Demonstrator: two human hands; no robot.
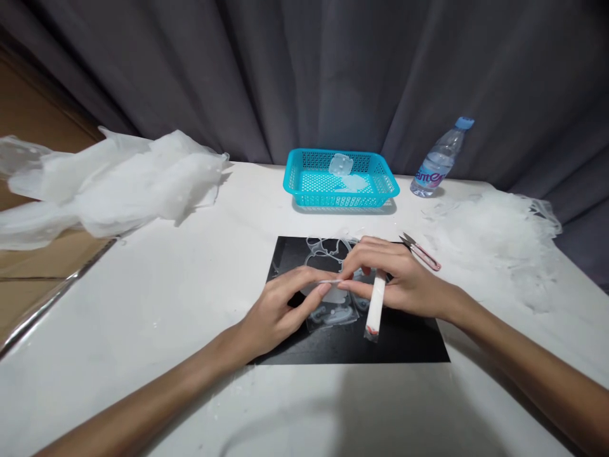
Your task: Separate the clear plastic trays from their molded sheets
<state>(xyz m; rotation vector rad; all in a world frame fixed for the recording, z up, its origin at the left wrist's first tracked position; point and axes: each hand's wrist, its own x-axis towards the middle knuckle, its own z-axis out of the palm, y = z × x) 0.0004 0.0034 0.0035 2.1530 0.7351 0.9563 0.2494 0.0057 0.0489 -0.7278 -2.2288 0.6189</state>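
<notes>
Over a black mat (409, 339), my left hand (285, 304) pinches a thin translucent plastic piece (329, 281) between thumb and fingers. My right hand (397, 276) meets it from the other side, its fingertips closed at the piece's right end. A white-wrapped stick (375, 308) with a reddish mark near its lower end is also held in my right hand, pointing down toward me; its upper end is hidden by the hand. Below my fingers, clear moulded plastic parts (333, 314) lie on the mat, with thin looping plastic strips (328, 247) behind them.
A blue basket (342, 198) with a few translucent pieces stands at the back. To its right are a water bottle (435, 162) and small thread snips (421, 252). White translucent material is heaped at left (128, 178) and right (499, 235) on the white table (190, 285).
</notes>
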